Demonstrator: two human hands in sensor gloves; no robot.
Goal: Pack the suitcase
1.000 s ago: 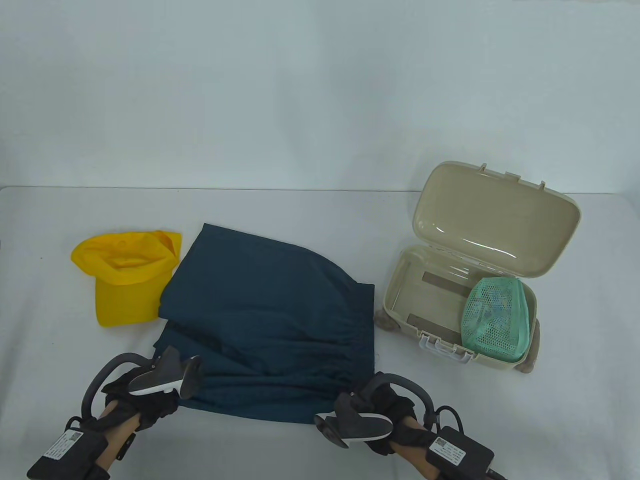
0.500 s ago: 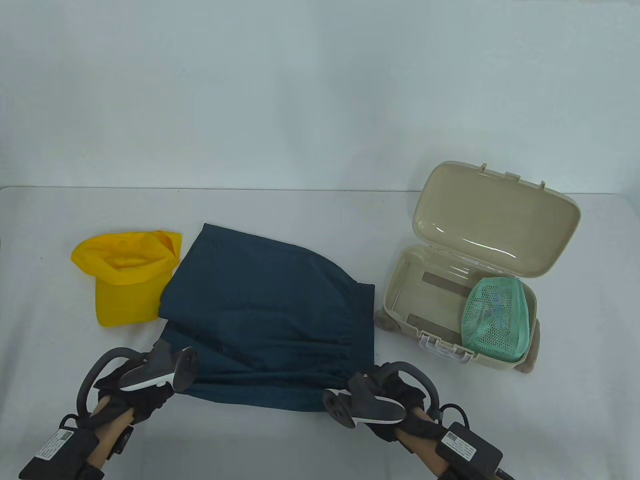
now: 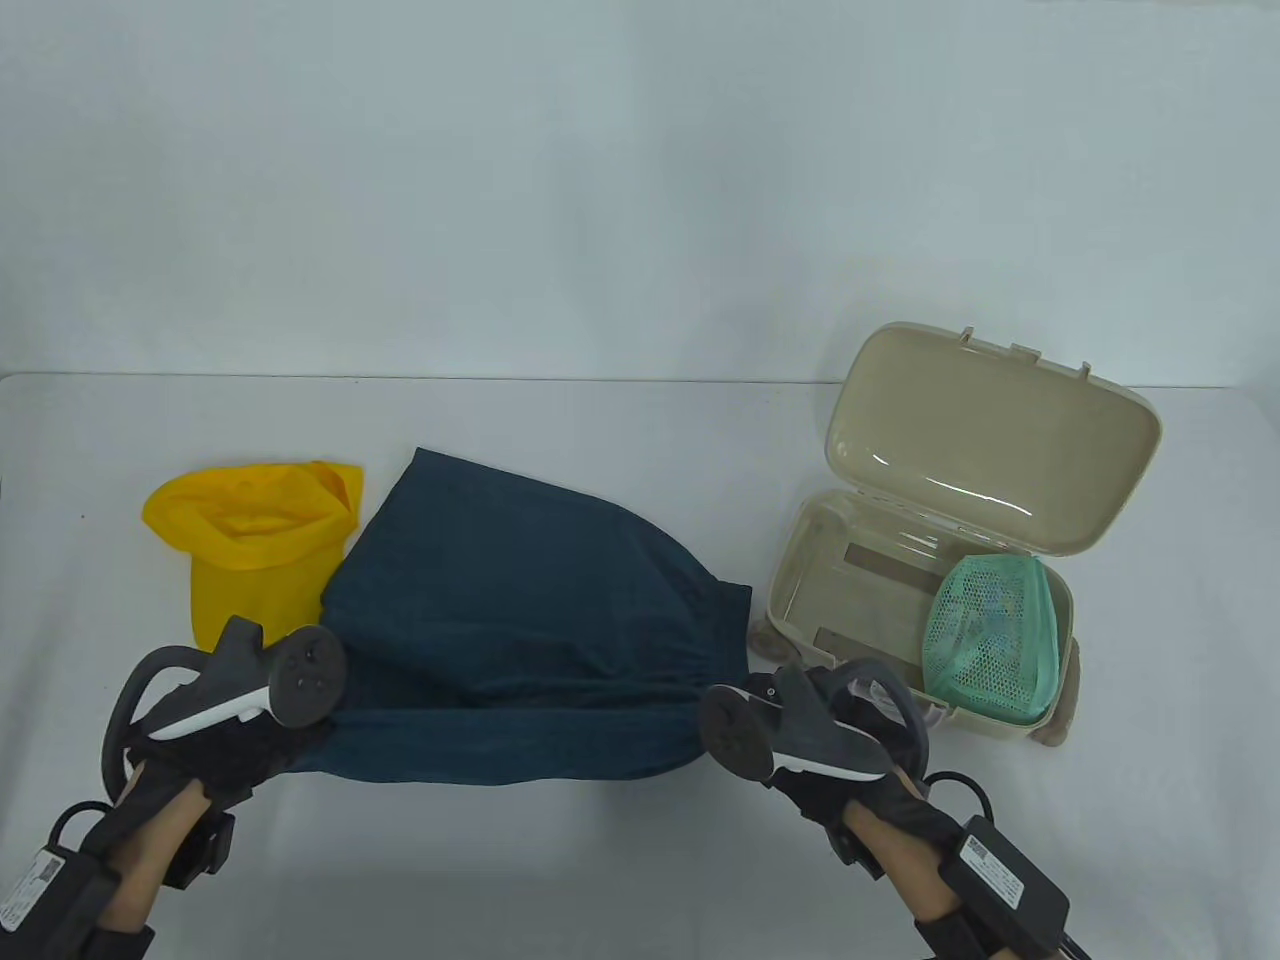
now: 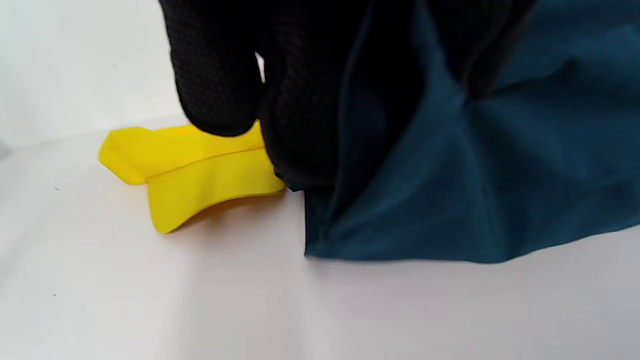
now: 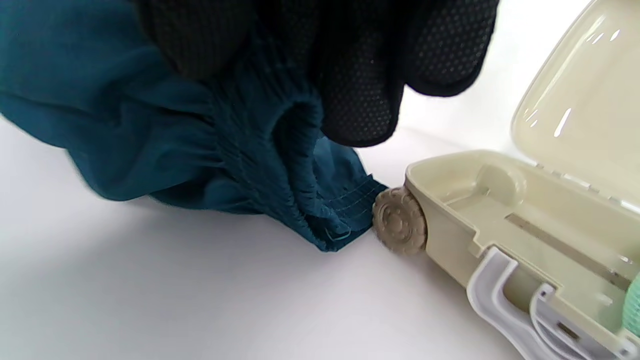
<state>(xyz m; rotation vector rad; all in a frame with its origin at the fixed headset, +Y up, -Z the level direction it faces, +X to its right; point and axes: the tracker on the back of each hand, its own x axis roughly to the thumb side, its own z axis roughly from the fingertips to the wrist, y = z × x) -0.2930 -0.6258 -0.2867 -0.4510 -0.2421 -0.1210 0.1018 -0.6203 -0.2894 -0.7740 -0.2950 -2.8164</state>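
Dark teal shorts [image 3: 520,620] lie mid-table, their near edge lifted and folded away from me. My left hand [image 3: 235,745] grips the left near corner of the shorts [image 4: 450,190], the cloth pinched between the gloved fingers [image 4: 300,100]. My right hand [image 3: 840,730] grips the elastic waistband [image 5: 280,150] at the right near corner. The open beige suitcase [image 3: 800,560] stands at the right with a green mesh pouch [image 3: 990,630] inside. Left of the shorts lies a yellow cap [image 3: 255,540], which also shows in the left wrist view [image 4: 200,175].
The suitcase lid [image 3: 990,440] stands open toward the back. A suitcase wheel [image 5: 399,220] almost touches the shorts' waistband. The suitcase's white handle [image 5: 500,300] faces the near side. The white table [image 3: 600,860] runs wide around everything.
Both hands have moved away from me and lifted, carrying the shorts' near edge up and over toward the far side. The trackers have tilted up. Cap and suitcase have not moved.
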